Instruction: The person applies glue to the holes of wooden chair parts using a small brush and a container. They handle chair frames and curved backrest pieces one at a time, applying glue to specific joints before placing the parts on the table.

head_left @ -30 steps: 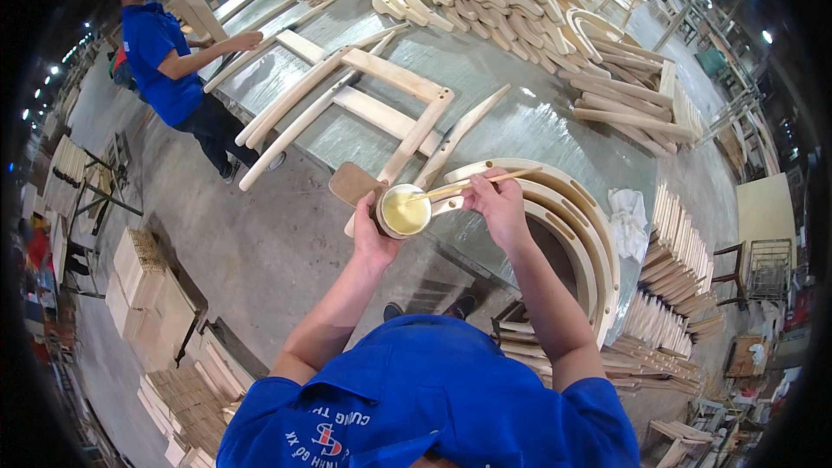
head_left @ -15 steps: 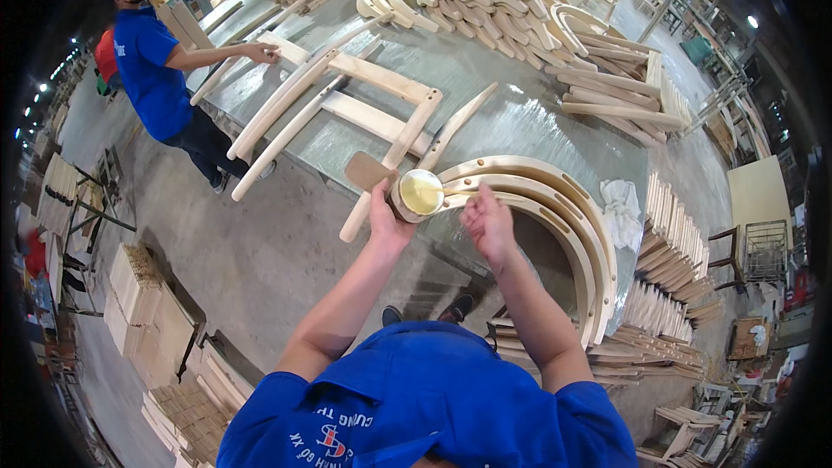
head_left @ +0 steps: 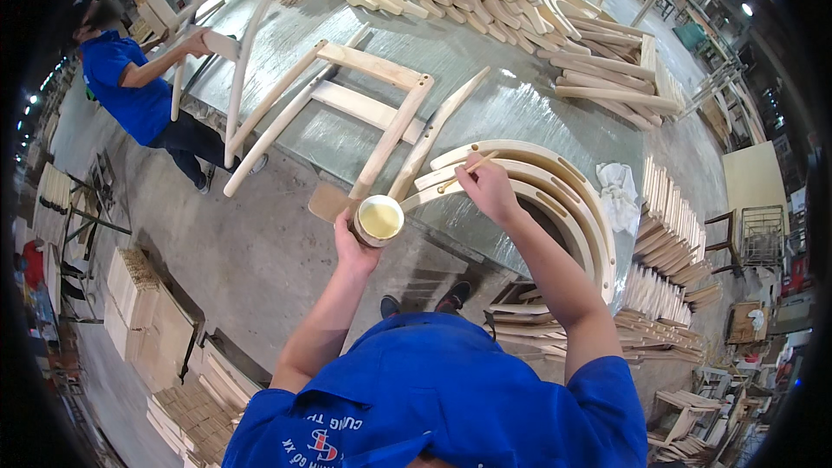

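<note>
My left hand (head_left: 354, 251) is wrapped round a white-rimmed cup (head_left: 380, 218) of pale yellow liquid that looks like glue. In my right hand (head_left: 490, 191) is a thin wooden stick (head_left: 448, 184), pinched between the fingers and slanting down to the left. Its lower tip is at the end of one of several curved wooden rails (head_left: 598, 208), beside a hole. The rails lie nested side by side on the table, with holes and slots along their upper faces. A flat brown piece (head_left: 328, 203) shows beside the cup.
A wooden chair frame (head_left: 373, 67) and a loose tapered leg (head_left: 444, 128) lie on the table (head_left: 347, 152). Curved parts are piled (head_left: 485, 9) at the back. A white cloth (head_left: 617, 195) lies to the right. At left, a co-worker (head_left: 130, 87) holds a wooden frame (head_left: 227, 48).
My left hand has carried the cup left and down, away from the rails. My right hand has moved up over the rails with the stick. The co-worker has lifted a frame off the table.
</note>
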A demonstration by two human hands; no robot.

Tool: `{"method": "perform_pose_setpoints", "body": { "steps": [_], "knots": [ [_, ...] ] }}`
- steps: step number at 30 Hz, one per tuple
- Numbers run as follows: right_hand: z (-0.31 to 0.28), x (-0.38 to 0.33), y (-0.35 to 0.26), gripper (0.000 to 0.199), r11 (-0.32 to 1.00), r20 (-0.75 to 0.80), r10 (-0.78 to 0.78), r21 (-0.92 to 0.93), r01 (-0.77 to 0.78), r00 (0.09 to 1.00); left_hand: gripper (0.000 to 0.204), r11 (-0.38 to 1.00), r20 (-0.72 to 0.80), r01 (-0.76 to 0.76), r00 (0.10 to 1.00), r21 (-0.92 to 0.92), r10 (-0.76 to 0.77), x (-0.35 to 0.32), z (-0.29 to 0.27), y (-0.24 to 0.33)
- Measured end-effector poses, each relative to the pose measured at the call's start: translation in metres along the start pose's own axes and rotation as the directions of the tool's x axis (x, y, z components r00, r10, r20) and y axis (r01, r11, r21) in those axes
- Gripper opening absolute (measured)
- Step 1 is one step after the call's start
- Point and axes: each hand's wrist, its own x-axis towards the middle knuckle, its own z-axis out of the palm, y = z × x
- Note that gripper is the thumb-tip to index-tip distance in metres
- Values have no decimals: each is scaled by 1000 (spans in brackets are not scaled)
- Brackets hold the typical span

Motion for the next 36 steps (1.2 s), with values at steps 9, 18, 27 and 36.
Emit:
{"method": "perform_pose_setpoints", "body": {
  "steps": [9, 18, 27, 36],
  "knots": [
    [13, 10, -8, 18, 998, 91, 18, -57, -13, 996, 46, 999, 45, -41, 998, -32, 42, -5, -24, 11],
    [18, 8, -14, 19, 996, 7, 36, -80, -35, 999, 42, 999, 51, -25, 998, -20, 27, -18, -17, 24],
    [-15, -14, -55, 9, 920, -9, 184, 353, -169, 983, 40, 994, 44, -30, 999, 108, 26, -6, 0, 7],
    [-64, -71, -32, 13, 646, -19, 456, 694, -317, 890, 42, 969, 157, 68, 982, 239, -108, -45, 90, -74]
  ]
}}
